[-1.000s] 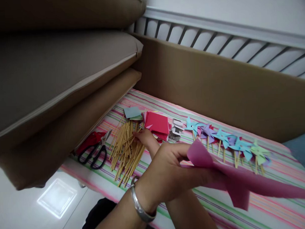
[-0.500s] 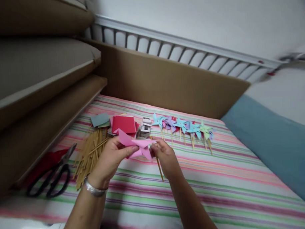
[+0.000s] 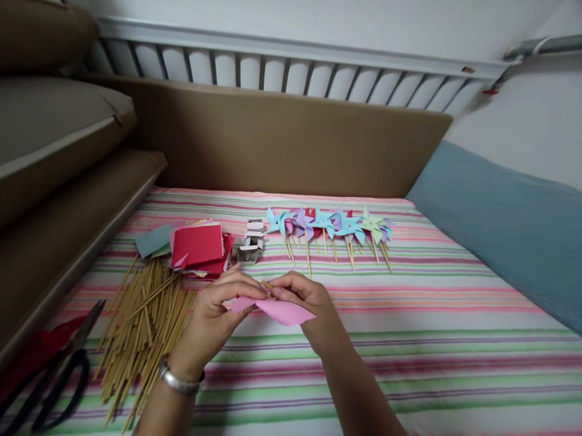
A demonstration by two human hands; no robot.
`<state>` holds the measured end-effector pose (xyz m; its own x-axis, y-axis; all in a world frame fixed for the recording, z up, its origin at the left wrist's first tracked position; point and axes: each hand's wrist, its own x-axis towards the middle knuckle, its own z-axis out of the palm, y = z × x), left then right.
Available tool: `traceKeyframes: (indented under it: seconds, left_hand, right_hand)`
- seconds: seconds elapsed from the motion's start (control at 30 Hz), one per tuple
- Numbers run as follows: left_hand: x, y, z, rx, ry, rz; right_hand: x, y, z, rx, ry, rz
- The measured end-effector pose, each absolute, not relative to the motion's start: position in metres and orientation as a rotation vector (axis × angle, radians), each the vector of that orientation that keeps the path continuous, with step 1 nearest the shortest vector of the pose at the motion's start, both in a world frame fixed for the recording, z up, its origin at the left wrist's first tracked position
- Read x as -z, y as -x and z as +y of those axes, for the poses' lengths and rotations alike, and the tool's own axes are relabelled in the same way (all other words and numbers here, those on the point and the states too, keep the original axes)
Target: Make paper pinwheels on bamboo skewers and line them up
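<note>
Left hand (image 3: 212, 317) and right hand (image 3: 309, 301) meet, fingers pinched on a pink paper piece (image 3: 285, 312) above the striped bedspread (image 3: 429, 347); loose sticks (image 3: 142, 325) lie at nine o'clock, finished pinwheels (image 3: 329, 224) in a row at one o'clock

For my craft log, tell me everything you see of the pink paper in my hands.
The pink paper is thin, matte and folded, one rounded flap pointing right, lying nearly flat above the striped cloth. The left hand pinches its left end; the right hand covers its top. A wooden stick tip shows behind it; contact is unclear.
</note>
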<state>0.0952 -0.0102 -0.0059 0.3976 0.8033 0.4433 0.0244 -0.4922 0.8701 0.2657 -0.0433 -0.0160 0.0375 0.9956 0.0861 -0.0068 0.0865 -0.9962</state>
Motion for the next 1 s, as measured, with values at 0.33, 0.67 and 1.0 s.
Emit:
traceKeyframes:
  seconds: [0.33, 0.67, 1.0]
  left_hand:
    - [0.012, -0.096, -0.010, -1.328, -1.861, 0.774]
    - [0.013, -0.091, -0.011, -1.288, -1.778, 0.819]
    - [0.014, -0.093, -0.010, -1.242, -1.718, 0.833]
  right_hand:
    - [0.013, -0.260, -0.044, -1.097, 1.149, -1.228]
    - [0.013, -0.255, -0.044, -1.114, 1.160, -1.196]
    - [0.014, -0.255, -0.044, -1.114, 1.166, -1.205]
